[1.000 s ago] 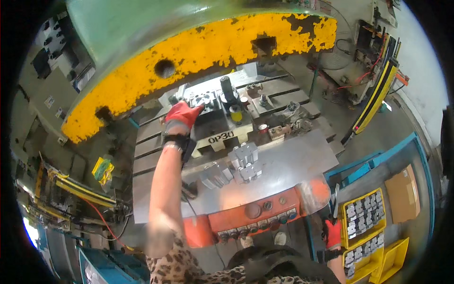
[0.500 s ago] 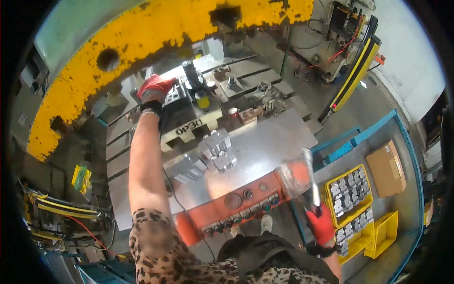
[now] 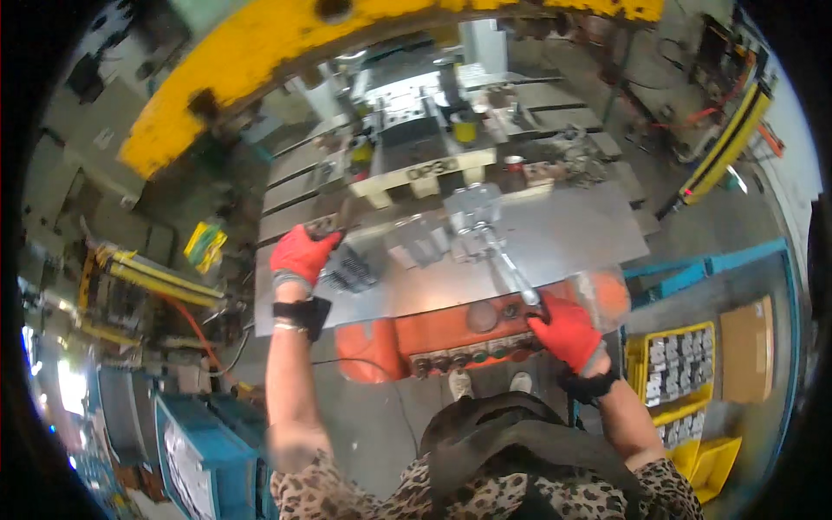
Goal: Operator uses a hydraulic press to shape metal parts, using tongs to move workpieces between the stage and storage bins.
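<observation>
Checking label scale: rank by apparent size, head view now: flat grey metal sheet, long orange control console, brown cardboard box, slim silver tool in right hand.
1. Flat grey metal sheet
2. Long orange control console
3. Brown cardboard box
4. Slim silver tool

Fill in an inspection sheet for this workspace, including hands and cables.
Surface: shiny metal sheet, parts on it.
Job's things: grey metal parts grouped mid-sheet; ribbed grey part at left.
Clutter: crumpled grey cloth, apparently, behind the sheet.
Hands: right hand grips a metal tool; left hand beside the ribbed part, grip unclear.
Cables: red hose, far left.
Surroundings: yellow beam overhead; yellow bins and cardboard box at right.
</observation>
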A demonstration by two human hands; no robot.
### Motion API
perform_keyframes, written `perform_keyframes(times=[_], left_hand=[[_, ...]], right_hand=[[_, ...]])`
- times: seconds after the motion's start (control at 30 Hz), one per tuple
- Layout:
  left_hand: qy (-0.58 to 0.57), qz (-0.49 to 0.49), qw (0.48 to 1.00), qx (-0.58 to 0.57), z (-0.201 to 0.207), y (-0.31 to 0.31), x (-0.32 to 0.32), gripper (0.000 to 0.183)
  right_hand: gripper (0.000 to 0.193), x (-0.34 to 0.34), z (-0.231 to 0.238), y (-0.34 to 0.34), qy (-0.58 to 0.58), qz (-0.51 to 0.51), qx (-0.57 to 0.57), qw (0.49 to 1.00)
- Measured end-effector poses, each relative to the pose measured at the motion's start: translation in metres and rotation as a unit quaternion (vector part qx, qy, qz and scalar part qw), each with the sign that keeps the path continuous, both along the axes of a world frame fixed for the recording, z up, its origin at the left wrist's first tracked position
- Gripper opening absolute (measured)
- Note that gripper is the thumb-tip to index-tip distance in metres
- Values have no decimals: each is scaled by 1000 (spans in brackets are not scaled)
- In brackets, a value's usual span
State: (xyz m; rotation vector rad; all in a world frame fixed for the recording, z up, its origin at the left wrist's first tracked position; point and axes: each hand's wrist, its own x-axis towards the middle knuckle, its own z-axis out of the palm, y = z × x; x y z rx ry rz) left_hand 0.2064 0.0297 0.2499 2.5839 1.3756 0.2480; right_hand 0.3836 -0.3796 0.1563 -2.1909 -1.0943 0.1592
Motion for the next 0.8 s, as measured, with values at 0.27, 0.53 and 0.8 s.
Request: perform_keyframes(times=[0.27, 0.53, 0.8], left_hand=[[35, 30, 998, 33, -32, 4, -5, 60], [-77, -84, 991, -68, -41, 29, -54, 93], [-16, -221, 968, -114, -69, 47, -37, 94]], right_hand=[[44, -7, 28, -30, 73, 21, 34, 997], [42, -6, 57, -18, -57, -13, 66, 996], [19, 52, 116, 94, 392, 19, 127, 911]])
